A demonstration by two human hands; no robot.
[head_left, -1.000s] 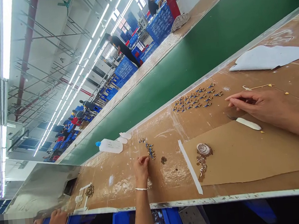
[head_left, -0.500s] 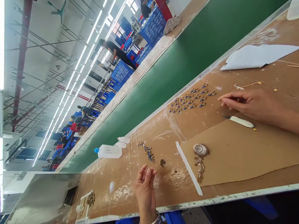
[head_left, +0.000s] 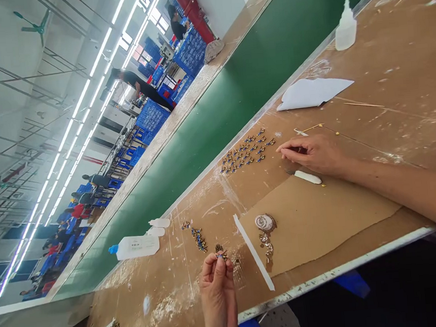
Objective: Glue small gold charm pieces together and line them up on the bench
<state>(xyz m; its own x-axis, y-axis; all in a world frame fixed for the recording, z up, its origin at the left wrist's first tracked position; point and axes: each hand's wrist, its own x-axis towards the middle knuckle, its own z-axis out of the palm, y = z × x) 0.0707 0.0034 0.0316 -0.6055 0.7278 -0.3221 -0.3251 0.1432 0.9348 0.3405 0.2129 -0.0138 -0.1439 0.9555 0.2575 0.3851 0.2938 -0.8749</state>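
My left hand [head_left: 218, 290] is raised above the front of the bench, thumb and fingertips pinching a small blue-and-gold metal piece [head_left: 221, 255]. Just behind it lies a small dark heap of metal bits [head_left: 219, 248], partly covered by the fingers. A cluster of similar blue-and-gold pieces [head_left: 199, 239] lies a little farther back. My right hand [head_left: 314, 155] rests over the bench with fingers curled together; whatever they hold, if anything, is hidden. Near its fingertips stand spaced rows of blue-and-gold pieces [head_left: 245, 153]. Below this hand is a white-handled tool [head_left: 308, 177].
A cardboard sheet [head_left: 322, 215] bears a round dish of pale paste [head_left: 265, 223] beside a wet smear. White bottles [head_left: 137, 246] lie at the left; a dropper bottle [head_left: 346, 30] stands far right. White paper [head_left: 313, 93] and thin sticks [head_left: 363, 104] lie behind my right hand.
The view has swung right, so the bench things sit farther left. A blue-and-gold piece now shows at my left fingertips. Another person's hands at lower left have left the view.
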